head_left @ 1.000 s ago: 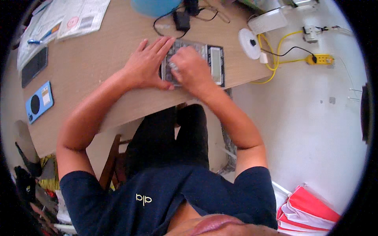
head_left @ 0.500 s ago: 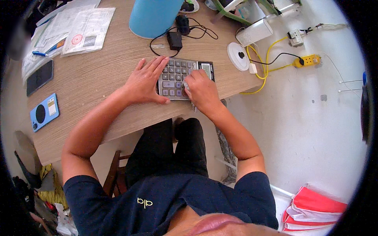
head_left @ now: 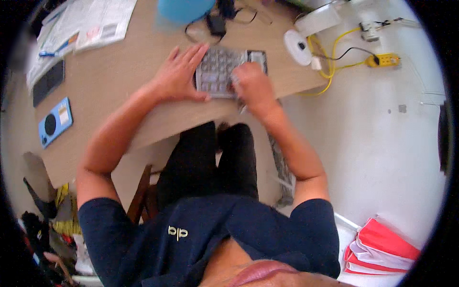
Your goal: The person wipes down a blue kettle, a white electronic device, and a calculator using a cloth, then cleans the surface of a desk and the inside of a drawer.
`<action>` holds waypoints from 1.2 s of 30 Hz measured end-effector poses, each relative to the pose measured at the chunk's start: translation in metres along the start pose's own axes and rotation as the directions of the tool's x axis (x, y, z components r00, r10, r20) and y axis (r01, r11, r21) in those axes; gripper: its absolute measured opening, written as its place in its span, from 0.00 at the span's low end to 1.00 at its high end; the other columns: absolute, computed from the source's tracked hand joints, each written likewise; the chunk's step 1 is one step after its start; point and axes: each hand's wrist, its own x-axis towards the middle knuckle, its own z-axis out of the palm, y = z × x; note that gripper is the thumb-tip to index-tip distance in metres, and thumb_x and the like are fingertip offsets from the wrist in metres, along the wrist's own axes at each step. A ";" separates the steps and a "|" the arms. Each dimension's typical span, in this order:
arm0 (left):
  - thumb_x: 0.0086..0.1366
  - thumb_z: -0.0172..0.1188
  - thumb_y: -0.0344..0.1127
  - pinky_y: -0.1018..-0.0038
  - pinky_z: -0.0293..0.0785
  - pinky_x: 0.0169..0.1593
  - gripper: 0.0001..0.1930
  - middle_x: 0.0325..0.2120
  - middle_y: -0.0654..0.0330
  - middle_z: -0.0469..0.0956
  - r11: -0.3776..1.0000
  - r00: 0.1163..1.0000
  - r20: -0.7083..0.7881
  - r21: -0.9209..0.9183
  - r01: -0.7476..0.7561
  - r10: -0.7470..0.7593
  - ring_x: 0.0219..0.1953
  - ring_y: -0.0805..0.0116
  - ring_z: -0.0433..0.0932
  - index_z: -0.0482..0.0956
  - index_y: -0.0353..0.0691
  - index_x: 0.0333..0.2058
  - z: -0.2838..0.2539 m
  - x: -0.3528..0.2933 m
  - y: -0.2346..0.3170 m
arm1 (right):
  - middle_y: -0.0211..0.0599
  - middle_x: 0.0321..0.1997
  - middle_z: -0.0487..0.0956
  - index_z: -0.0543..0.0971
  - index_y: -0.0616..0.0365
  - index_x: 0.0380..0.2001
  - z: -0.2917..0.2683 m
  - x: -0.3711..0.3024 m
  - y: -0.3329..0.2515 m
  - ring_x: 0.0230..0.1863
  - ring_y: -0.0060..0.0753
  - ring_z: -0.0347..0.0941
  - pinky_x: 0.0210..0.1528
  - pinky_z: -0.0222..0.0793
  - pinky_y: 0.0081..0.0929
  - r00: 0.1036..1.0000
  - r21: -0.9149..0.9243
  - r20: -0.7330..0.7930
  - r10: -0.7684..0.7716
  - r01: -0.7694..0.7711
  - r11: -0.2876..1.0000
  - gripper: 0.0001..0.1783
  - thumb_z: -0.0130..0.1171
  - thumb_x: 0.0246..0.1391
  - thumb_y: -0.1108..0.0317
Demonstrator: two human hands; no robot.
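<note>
A grey desk calculator (head_left: 213, 76) with square keys lies flat on the wooden table (head_left: 119, 76), its display at the right end. Against its left side rests my left hand (head_left: 180, 75), thumb and fingers spread along the edge. My right hand (head_left: 256, 86) is closed over the keys near the display. A crumpled whitish wad (head_left: 234, 79) shows at its fingers, and a little of it pokes out below the hand. Blur hides what the wad is made of.
A blue phone (head_left: 56, 122) and a dark phone (head_left: 49, 83) lie at the left, below papers (head_left: 103, 21) and a blue pen (head_left: 46, 54). Beyond the calculator are a blue container (head_left: 184, 8) and a black adapter (head_left: 216, 25). Yellow cable (head_left: 331, 67) hangs past the table's right edge.
The whole view has shifted, so the table and hands sit higher in the picture, which is now blurred. Both hands keep nearly the same places on the calculator.
</note>
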 end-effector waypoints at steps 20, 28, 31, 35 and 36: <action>0.40 0.69 0.70 0.49 0.42 0.72 0.66 0.70 0.48 0.52 0.999 0.998 -0.053 0.012 -0.034 0.034 0.72 0.54 0.51 0.45 0.39 0.70 0.005 -0.004 -0.005 | 0.41 0.42 0.75 0.78 0.51 0.42 -0.001 -0.012 -0.018 0.48 0.53 0.70 0.49 0.70 0.43 0.998 0.136 -0.039 -0.043 0.048 0.990 0.19 0.61 0.42 0.73; 0.41 0.70 0.67 0.50 0.38 0.73 0.65 0.70 0.47 0.50 0.997 0.997 -0.039 -0.042 -0.064 0.063 0.72 0.54 0.49 0.44 0.41 0.71 0.006 -0.005 -0.005 | 0.32 0.47 0.79 0.75 0.54 0.51 -0.029 -0.068 0.015 0.45 0.33 0.76 0.48 0.73 0.33 0.626 0.949 0.265 0.733 -0.305 -0.083 0.16 0.56 0.62 0.63; 0.42 0.70 0.66 0.51 0.38 0.73 0.65 0.70 0.47 0.49 0.999 0.999 0.023 -0.023 -0.040 0.041 0.73 0.53 0.46 0.43 0.42 0.71 0.004 -0.005 -0.006 | 0.33 0.46 0.79 0.74 0.57 0.52 -0.046 -0.094 0.019 0.45 0.34 0.76 0.48 0.74 0.35 0.435 0.909 0.410 0.802 -0.128 -0.396 0.21 0.52 0.64 0.53; 0.41 0.71 0.65 0.51 0.38 0.72 0.66 0.71 0.46 0.45 0.992 0.993 -0.028 0.049 -0.116 0.117 0.73 0.49 0.43 0.43 0.46 0.72 0.002 0.003 -0.003 | 0.44 0.52 0.76 0.72 0.59 0.55 -0.033 -0.177 0.076 0.52 0.47 0.74 0.51 0.75 0.48 0.415 0.804 0.464 0.783 0.173 -0.568 0.24 0.46 0.65 0.53; 0.41 0.72 0.65 0.50 0.39 0.72 0.66 0.71 0.46 0.44 0.990 0.994 0.003 0.097 -0.105 0.106 0.74 0.48 0.42 0.43 0.47 0.72 0.001 0.005 -0.001 | 0.47 0.53 0.76 0.72 0.60 0.56 -0.037 -0.183 0.068 0.52 0.52 0.73 0.54 0.74 0.49 0.251 0.863 0.455 0.854 0.113 -0.493 0.24 0.44 0.65 0.55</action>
